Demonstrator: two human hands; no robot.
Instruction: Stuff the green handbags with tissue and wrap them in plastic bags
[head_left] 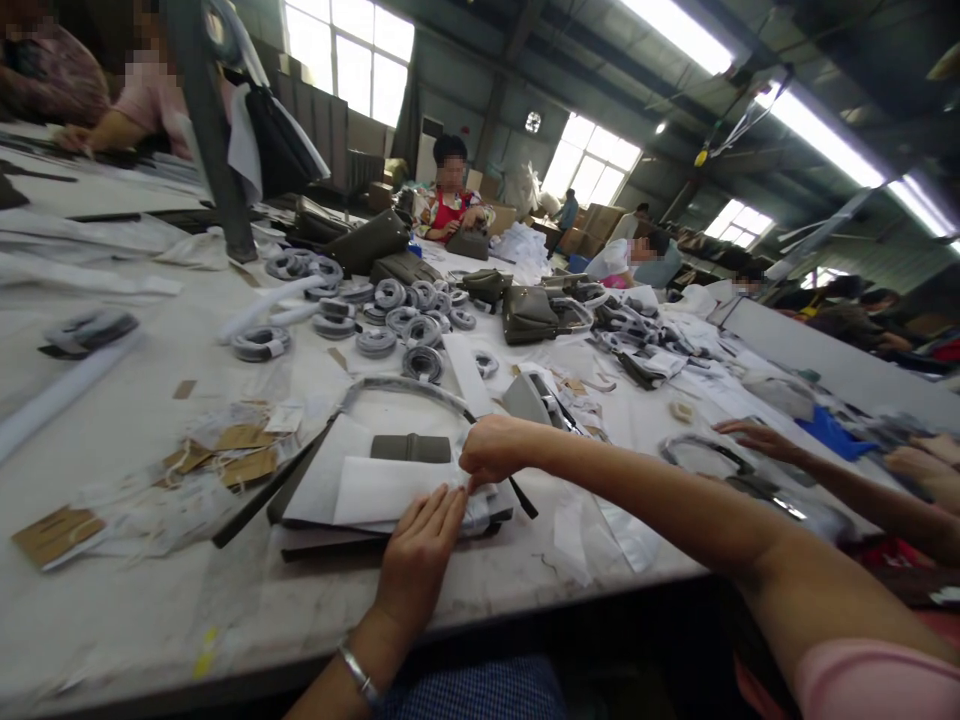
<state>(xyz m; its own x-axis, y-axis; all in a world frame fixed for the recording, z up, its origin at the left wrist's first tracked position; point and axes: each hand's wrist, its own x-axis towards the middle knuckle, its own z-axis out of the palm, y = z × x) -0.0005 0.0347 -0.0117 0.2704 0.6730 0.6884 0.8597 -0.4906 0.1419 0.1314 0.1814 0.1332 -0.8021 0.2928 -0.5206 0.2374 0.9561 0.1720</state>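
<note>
A dark olive handbag (326, 540) lies flat at the table's front edge, its upper face mostly covered by white sheets (386, 490). Its wrapped handle (401, 386) arches away from me, and an olive strap tab (410, 449) shows above the sheets. My left hand (421, 552), a metal bangle on its wrist, rests with fingers stretched out on the lower right of the sheets. My right hand (495, 447) is closed, fingers pointing down at the sheets' right edge beside clear plastic wrap (478, 512). What its fingertips pinch, if anything, is hidden.
Brown cardboard tags (244, 452) with cords lie left of the bag. Coiled wrapped straps (422, 362) and more olive bags (529, 314) spread behind it. At right, a co-worker's hand (757, 437) reaches over another bag. A dark post (214, 140) rises from the table at left.
</note>
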